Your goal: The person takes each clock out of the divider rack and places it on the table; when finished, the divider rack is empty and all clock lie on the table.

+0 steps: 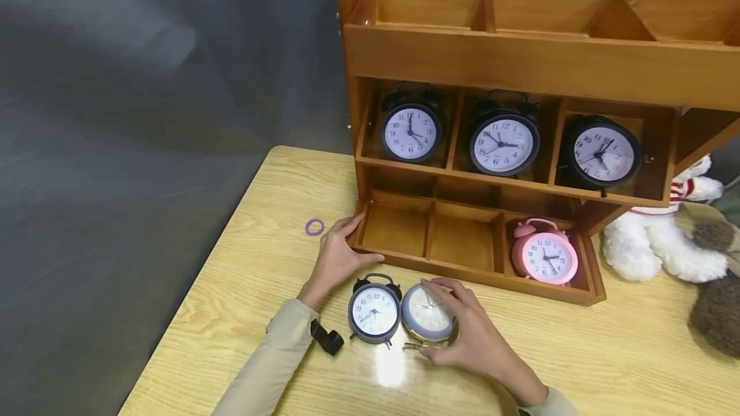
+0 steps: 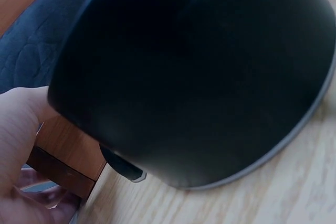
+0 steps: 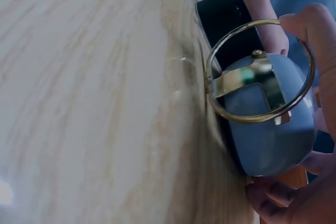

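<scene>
- the right hand (image 1: 471,339) curls around a grey-blue alarm clock (image 1: 428,320) on the wooden table (image 1: 607,364), fingers over its top rim and thumb below, the dial lying face up inside the grip.
- the right wrist view shows the clock's gold ring handle (image 3: 260,72) against a fingertip.
- the left hand (image 1: 338,255) rests, fingers relaxed, on the front left corner of a wooden organizer (image 1: 520,56), holding nothing.
- a black alarm clock (image 1: 374,311) sits just beside the grey-blue one, touching it, between the two hands.
</scene>
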Demonstrator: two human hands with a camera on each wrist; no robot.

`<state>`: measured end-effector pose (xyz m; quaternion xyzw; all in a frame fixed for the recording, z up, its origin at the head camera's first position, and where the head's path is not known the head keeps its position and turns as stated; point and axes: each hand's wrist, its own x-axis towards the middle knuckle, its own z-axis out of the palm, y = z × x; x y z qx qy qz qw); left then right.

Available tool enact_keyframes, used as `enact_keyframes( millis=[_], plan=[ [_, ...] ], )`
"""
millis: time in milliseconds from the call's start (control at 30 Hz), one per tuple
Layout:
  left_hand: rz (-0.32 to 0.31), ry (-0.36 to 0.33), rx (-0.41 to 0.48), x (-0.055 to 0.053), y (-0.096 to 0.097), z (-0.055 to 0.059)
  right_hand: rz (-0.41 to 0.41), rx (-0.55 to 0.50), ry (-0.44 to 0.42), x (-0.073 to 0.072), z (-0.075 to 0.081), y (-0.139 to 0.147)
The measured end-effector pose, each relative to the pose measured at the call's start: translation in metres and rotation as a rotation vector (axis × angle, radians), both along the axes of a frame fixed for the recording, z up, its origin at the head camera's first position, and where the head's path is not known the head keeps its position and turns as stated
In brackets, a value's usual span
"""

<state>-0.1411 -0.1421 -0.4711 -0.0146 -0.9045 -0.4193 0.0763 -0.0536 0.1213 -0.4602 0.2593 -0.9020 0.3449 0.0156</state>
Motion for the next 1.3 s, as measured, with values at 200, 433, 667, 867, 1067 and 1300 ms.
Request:
enact_keyframes(
  millis=[200,433,667,867,1067,1300],
  plan=[
    [-0.004,0.002,0.004,0.000,-0.001,0.000,0.005,-0.029,0.003,0.001,0.001,0.004],
    [-0.002,0.001,0.002,-0.001,-0.001,0.000,-0.048,-0.086,0.166,-0.007,0.031,0.042],
    [0.003,0.019,0.015,0.000,-0.001,-0.001,-0.229,-0.085,0.313,-0.033,0.045,0.097],
    [-0.005,0.031,0.012,0.001,-0.001,-0.001,-0.337,-0.051,0.319,-0.058,0.037,0.123],
    [-0.006,0.048,-0.003,0.001,-0.001,0.000,-0.426,0.077,0.226,-0.069,0.033,0.122],
    [-0.001,0.041,-0.002,0.001,0.001,0.001,-0.428,0.213,0.125,-0.078,0.032,0.122]
  ],
)
